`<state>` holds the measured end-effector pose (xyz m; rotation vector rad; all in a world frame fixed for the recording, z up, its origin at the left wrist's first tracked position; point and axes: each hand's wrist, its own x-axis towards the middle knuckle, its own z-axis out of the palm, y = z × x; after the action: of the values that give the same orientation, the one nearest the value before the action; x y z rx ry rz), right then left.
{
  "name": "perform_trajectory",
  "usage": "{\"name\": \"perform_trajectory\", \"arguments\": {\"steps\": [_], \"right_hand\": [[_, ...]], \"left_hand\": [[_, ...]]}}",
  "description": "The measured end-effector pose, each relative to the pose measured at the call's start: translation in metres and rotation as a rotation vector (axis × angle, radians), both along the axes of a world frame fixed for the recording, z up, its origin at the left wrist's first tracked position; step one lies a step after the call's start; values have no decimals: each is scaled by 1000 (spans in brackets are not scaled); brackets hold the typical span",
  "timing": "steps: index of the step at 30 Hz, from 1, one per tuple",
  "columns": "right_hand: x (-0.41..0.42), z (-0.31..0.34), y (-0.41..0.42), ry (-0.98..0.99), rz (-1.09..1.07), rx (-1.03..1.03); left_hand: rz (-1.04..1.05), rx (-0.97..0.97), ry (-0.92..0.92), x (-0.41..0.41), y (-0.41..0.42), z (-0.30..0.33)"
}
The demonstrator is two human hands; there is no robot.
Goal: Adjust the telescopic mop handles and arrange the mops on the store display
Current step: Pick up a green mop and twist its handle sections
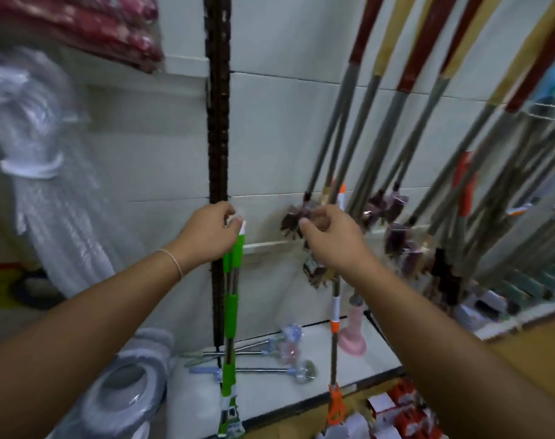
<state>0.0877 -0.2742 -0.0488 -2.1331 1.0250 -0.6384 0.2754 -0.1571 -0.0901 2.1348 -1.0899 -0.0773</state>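
Two hands work at the display: the left hand (206, 232) pinches the green mop (231, 315) top. The right hand (330, 242) (fingers curled) reaches the orange mop (334, 359); its hold is unclear. A loose pinch could drop the mop.

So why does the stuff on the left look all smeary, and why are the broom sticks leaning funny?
Head view: the plastic-wrapped bundle at left is motion-blurred, likely because the camera is moving; the broom handles fan outward from wide-angle distortion; the left hand on the green mop handles looks sharper; lighting is soft and even, with no strong glare.
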Motion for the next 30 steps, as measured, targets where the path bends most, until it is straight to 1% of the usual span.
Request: {"name": "perform_trajectory", "arguments": {"steps": [3, 7, 10, 15, 20, 25, 30], "right_hand": [[21, -33, -6, 30, 127, 58], [41, -84, -1, 143, 271, 153], [55, -124, 1, 198, 313, 195], [73, -182, -8, 291, 298, 291], [101, -240, -22, 357, 271, 321], [128, -290, -37, 418, 235, 304], [158, -324, -48, 434, 226, 266]], "left_hand": [[104, 39, 13, 4, 9, -26], [192, 115, 83, 1, 26, -70], [234, 164, 139, -1, 37, -103], [209, 275, 245, 0, 38, -156], [149, 335, 238, 4, 22, -212], [88, 372, 281, 13, 2, -261], [92, 373, 338, 18, -6, -297]]}}
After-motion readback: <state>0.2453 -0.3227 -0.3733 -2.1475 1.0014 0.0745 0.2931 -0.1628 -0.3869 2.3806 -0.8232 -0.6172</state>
